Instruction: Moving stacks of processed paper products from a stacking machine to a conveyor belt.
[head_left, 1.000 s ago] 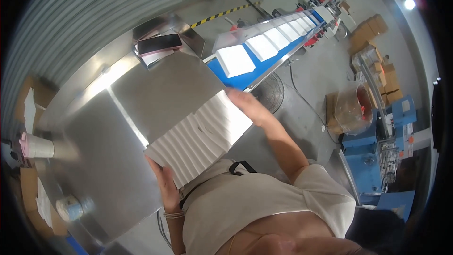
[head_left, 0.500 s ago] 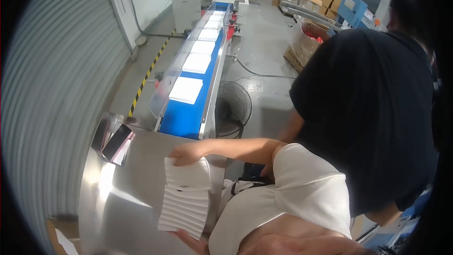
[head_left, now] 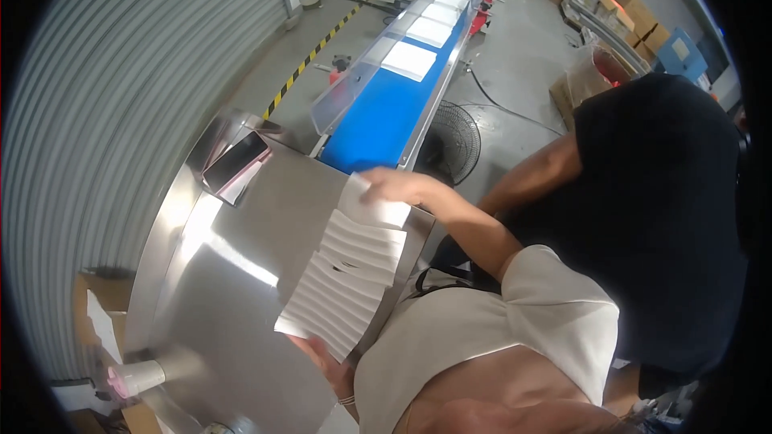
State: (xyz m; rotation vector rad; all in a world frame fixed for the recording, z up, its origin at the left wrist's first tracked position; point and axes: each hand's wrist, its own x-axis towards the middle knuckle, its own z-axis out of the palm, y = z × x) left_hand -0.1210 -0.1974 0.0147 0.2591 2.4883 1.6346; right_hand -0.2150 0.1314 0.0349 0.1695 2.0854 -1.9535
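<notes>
A row of white folded paper stacks (head_left: 342,289), fanned into overlapping layers, lies slantwise along the metal table's near right side. My left hand (head_left: 324,358), with a bracelet at the wrist, grips the row's lower end, its fingers partly beneath. At the upper end, by the conveyor's mouth, my right hand (head_left: 390,185) is slightly blurred and closes over the end stack (head_left: 386,210). Beyond it, a blue conveyor belt (head_left: 374,124) carries several white paper stacks (head_left: 408,60) in a line away from me.
On the steel table (head_left: 241,265) lies a phone (head_left: 237,162) at the far left. A white cup (head_left: 137,378) is at the lower left, near a cardboard box (head_left: 100,305). A floor fan (head_left: 454,141) stands right of the conveyor. A person in black (head_left: 659,241) is close on my right.
My view has turned, shifting the scene. My right hand has moved outward toward the belt's end, and the fanned row is longer. Stacks on the belt are farther off.
</notes>
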